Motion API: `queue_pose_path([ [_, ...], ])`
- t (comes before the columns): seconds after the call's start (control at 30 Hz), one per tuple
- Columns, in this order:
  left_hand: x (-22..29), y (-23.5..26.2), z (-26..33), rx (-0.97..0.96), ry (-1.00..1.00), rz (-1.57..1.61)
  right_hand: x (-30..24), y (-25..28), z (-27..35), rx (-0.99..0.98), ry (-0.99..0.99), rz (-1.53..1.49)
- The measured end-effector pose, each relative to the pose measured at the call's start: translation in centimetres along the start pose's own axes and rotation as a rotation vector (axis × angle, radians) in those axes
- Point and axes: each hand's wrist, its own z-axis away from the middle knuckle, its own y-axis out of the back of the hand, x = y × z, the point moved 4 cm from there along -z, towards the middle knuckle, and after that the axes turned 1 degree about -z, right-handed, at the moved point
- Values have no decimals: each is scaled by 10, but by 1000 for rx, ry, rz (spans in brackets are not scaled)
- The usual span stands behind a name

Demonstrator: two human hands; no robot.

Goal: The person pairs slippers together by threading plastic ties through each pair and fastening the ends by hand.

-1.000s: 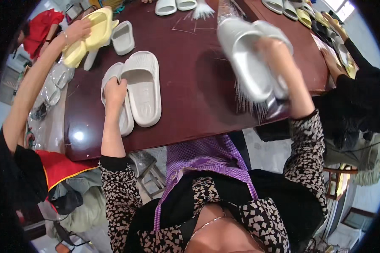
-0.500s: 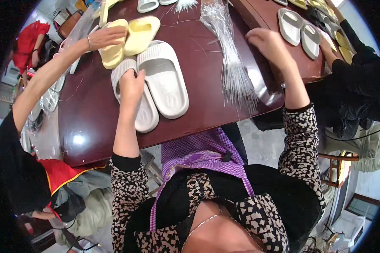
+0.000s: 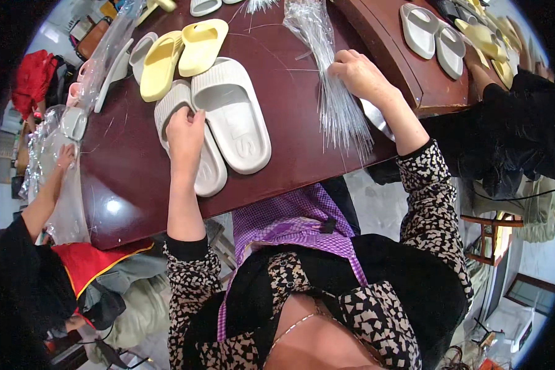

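Left hand (image 3: pixel 185 132) flat, fingers spread open, pressing grey slide sandal (image 3: pixel 197 151) on table (image 3: pixel 129 185). Right hand (image 3: pixel 361 74) at 2 o'clock, curled, pinching clear bag bundle (image 3: pixel 336 92).

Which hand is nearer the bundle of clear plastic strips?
Right. The right hand rests on the bundle of clear plastic strips. The left hand is well off to its left, on a white slipper.

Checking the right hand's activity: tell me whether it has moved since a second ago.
Yes. The right hand, earlier raised holding a grey slipper off the dark red table, has come down onto the bundle of clear plastic strips lying there.
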Motion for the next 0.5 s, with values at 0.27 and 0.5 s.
queue_pose_path([
  [0.27, -1, -2, -1, -9, 35, 40, 18, 11, 4, 190, -84, -363],
  [0.5, 7, -1, -6, 0, 22, -64, 7, 30, 0, 250, -325, -1061],
])
